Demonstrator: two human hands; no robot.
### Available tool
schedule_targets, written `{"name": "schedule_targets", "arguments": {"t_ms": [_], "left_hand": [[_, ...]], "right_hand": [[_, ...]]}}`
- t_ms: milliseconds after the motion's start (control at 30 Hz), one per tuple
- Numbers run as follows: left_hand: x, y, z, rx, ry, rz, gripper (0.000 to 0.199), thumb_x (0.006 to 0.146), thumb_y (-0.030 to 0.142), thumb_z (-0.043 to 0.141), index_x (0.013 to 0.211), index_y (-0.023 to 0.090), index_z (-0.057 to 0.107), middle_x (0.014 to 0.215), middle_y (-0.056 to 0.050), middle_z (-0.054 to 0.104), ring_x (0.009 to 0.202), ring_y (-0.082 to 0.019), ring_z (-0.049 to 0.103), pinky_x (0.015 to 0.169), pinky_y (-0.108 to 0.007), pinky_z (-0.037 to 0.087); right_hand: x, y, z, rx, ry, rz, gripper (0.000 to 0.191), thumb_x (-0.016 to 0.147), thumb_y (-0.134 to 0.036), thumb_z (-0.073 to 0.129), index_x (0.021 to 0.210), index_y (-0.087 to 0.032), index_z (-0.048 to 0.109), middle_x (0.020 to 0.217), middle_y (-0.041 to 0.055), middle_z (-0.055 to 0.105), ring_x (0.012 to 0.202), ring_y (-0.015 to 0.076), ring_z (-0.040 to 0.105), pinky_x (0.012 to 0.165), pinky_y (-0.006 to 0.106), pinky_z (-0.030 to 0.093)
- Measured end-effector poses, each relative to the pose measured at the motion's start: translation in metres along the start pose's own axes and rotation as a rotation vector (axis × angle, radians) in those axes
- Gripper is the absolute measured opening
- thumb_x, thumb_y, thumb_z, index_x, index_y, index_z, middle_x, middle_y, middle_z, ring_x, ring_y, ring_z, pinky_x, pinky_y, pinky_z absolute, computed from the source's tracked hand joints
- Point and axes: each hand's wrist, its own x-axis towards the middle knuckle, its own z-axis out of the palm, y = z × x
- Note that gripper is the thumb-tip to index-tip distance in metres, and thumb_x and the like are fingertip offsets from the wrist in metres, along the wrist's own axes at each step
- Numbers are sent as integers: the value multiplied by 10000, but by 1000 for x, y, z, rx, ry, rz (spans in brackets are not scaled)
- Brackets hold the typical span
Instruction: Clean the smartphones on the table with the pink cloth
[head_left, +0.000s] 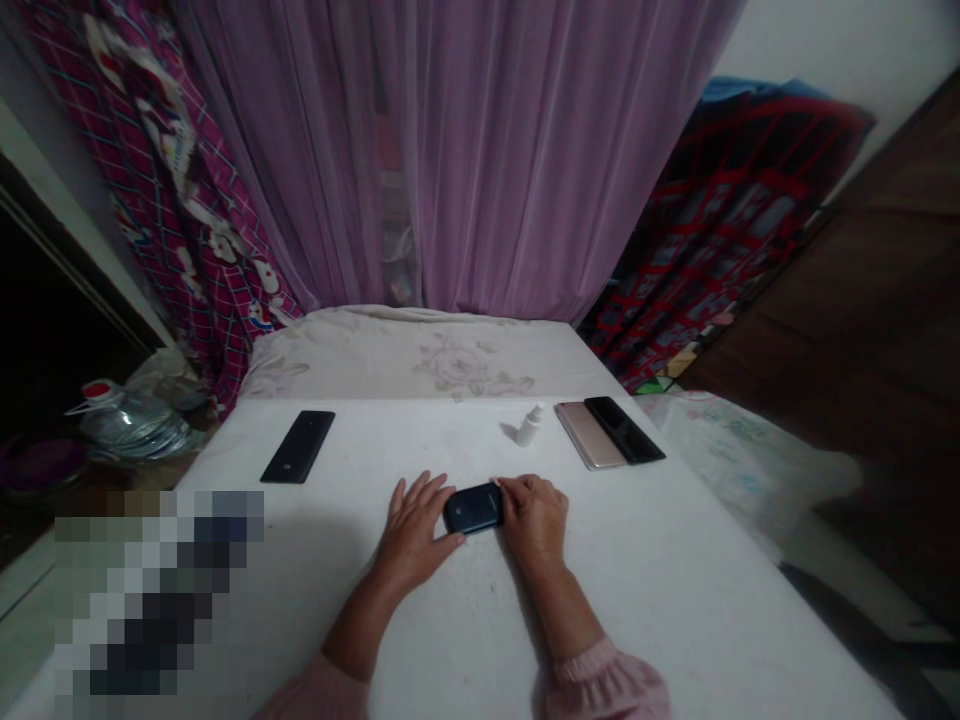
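A dark blue phone [472, 508] lies on the white table cover [660, 590], held between my two hands. My left hand [412, 530] rests on the cover with its fingers spread and its thumb against the phone's left end. My right hand [534, 517] presses its fingertips on the phone's right end. Farther off stand a small white spray bottle [530, 426], a black phone [298, 446] to the left, and a black phone [624, 430] lying partly on a rose-gold phone [586, 436].
A floral cushion [420, 358] lines the table's far edge, with a purple curtain [450, 150] behind it. A plastic water bottle [127, 425] sits low at the left. A pixelated patch covers the lower left. A dark wooden panel [840, 300] stands at the right.
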Motion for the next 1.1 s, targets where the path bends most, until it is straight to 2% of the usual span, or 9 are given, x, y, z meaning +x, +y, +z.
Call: {"name": "schedule_targets", "arguments": {"t_ms": [100,267,333,533,633,800,867,1033,1100], "left_hand": [[0,0,0,-7,0,-1,540,782,345,674,1287,259,505,1450,-60,458,1396,-270,301,1163,-541,107],[0,1,0,-7,3,-8,524,790,334,668,1284,258,508,1447,-58,462,1397,-266,299,1166,-531,102],[0,2,-1,-4,0,-2,533,791,343,668,1290,255,503,1449,-60,458,1398,-268,295,1168,-530,99],[0,1,-1,8,-8,-1,535,792,347,663,1290,243,498,1454,-68,452,1401,-266,290,1168,-532,93],[0,0,0,2,8,4,529,794,344,658,1288,253,495,1454,-60,453,1401,-262,292,1168,-530,90],[0,-1,2,4,18,4,513,798,350,651,1280,267,497,1452,-48,457,1399,-252,297,1170,-519,87],[-1,-1,3,2,31,10,509,803,356,644,1283,271,496,1450,-46,459,1399,-250,297,1171,-514,82],[-1,-2,3,-9,34,20,511,799,375,645,1280,270,503,1446,-51,462,1397,-260,299,1169,-520,76],[-1,-1,2,-10,26,14,515,798,374,647,1280,267,502,1450,-54,458,1398,-262,296,1168,-524,78]], "right_hand": [[1,-9,1,6,-5,-26,175,856,-188,587,909,-248,743,804,39,639,792,184,518,740,336,273],[1,-39,2,80,-98,-113,175,849,-177,601,916,-262,739,811,34,648,799,179,534,776,340,277],[3,-35,0,57,-109,-86,175,859,-187,597,906,-274,741,810,30,650,808,180,540,783,344,270],[10,-3,-6,-46,-43,22,159,869,-215,593,876,-251,748,794,40,646,787,184,526,745,337,256],[10,-13,-5,-39,-38,-12,166,857,-183,591,870,-241,745,790,43,641,792,183,527,759,343,262],[9,-39,-1,10,-148,-139,149,851,-195,607,879,-268,734,796,24,646,803,175,541,773,346,264],[11,-36,-3,7,-162,-145,147,860,-214,602,880,-271,736,796,25,648,804,173,544,769,347,262],[24,-12,-9,-99,-145,-53,162,868,-232,591,823,-261,744,781,41,655,790,186,539,747,353,252],[26,-13,-10,-133,-166,-66,158,863,-236,594,796,-248,736,771,47,649,784,190,536,737,354,249]]}}
